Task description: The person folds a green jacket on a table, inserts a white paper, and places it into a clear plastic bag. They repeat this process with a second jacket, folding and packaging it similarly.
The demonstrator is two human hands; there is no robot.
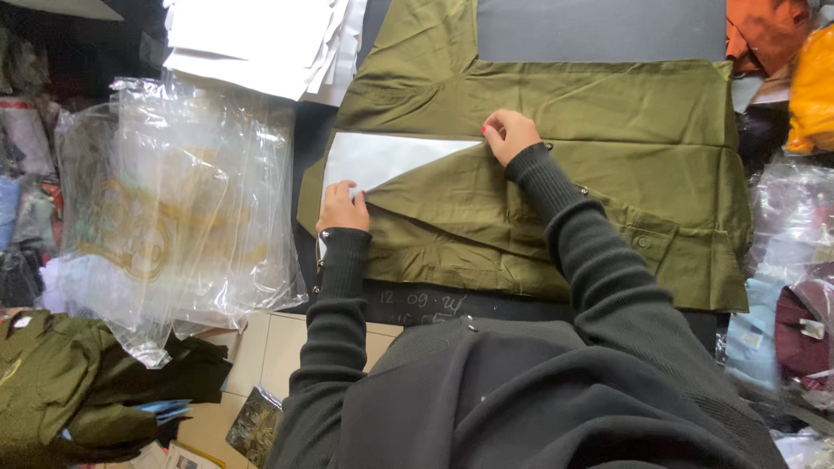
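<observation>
Head view: left hand [344,208] and right hand [509,135] pinch olive shirt [608,156] over white card [382,159]; fold half done, far sleeve unfolded.

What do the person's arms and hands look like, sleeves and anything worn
Both arms wear long, dark charcoal ribbed-knit sleeves with snug cuffs at the wrists. The left hand and right hand are bare, with no gloves. Red polish shows on a right-hand nail. No rings or watch are visible.
</observation>
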